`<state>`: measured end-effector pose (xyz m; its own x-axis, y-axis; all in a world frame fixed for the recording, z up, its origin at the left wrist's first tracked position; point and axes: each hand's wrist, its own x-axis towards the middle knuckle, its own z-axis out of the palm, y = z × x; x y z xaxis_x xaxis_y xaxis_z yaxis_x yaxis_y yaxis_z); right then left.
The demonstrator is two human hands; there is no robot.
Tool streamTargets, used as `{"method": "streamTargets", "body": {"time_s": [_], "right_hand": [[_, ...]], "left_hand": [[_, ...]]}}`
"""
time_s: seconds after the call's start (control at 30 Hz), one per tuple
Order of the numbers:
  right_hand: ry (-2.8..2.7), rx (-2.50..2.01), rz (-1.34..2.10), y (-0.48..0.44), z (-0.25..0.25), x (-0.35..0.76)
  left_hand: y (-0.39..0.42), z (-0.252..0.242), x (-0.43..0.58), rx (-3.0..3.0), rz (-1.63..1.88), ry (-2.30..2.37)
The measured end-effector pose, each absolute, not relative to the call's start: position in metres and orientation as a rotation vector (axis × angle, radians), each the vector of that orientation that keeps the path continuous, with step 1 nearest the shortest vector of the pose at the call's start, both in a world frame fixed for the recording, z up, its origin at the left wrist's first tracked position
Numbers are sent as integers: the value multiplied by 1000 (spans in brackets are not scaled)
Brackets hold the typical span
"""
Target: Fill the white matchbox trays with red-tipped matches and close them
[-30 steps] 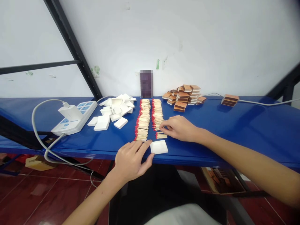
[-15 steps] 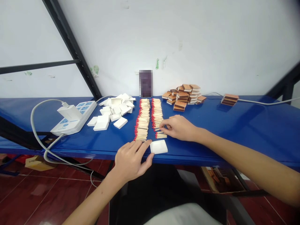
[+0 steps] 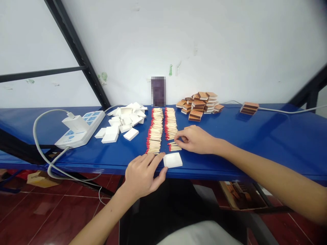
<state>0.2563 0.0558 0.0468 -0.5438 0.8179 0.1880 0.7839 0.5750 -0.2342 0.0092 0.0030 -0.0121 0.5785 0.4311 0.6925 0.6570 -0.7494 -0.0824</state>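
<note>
A small white matchbox tray [image 3: 173,160] lies near the table's front edge. My left hand [image 3: 143,172] grips its left side, with the index finger at the upper corner and the thumb at the lower one. Above the tray, my right hand [image 3: 192,139] pinches thumb and index finger together at the end of a matchstick [image 3: 172,143]. That match lies at the top of a small group of red-headed matches [image 3: 175,147]. Behind them runs a right-hand row of matches [image 3: 171,122]. A longer left-hand row of matches [image 3: 156,131] stretches beside it.
White matchbox trays [image 3: 126,117] are heaped to the left, near a power strip [image 3: 84,131] with a plugged-in charger [image 3: 76,123]. Brown matchboxes [image 3: 200,103] are piled behind my right hand, with a small stack [image 3: 249,108] farther right. A pixelated dark rectangle [image 3: 158,91] stands against the wall.
My right fingertips have moved slightly toward me, and a match now lies nearer the small group, apart from the right-hand row. My left hand and the tray have stayed put.
</note>
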Motion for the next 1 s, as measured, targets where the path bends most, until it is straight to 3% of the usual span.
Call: {"method": "streamTargets", "body": {"time_s": [0.37, 1.0], "right_hand": [[-2608, -1277, 85, 54, 50, 257], [-2668, -1138, 294, 50, 53, 258]], "left_hand": [[4, -12, 10, -2478, -955, -883], [4, -16, 9, -2448, -982, -848]]}}
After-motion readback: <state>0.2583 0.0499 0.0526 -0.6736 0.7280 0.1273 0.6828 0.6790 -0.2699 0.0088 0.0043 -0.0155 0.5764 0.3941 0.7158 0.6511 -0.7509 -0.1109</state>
